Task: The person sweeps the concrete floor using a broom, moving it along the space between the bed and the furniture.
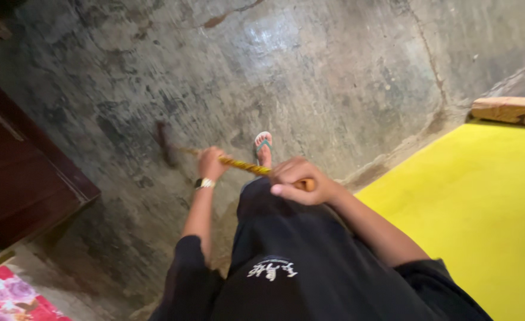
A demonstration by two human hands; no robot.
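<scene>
Both my hands grip a long broom handle, wrapped in yellow and dark bands. My left hand, with a watch on its wrist, holds the handle lower down. My right hand is closed over the handle's upper end, close to my body. The broom's dark head is blurred and rests on the worn grey concrete floor to the left of my foot, which wears a sandal with a green strap. I am dressed in dark clothes.
A dark red wooden cabinet or door stands at the left. A bright yellow surface fills the right, with a wooden piece at its far edge. A floral red mat lies at the bottom left.
</scene>
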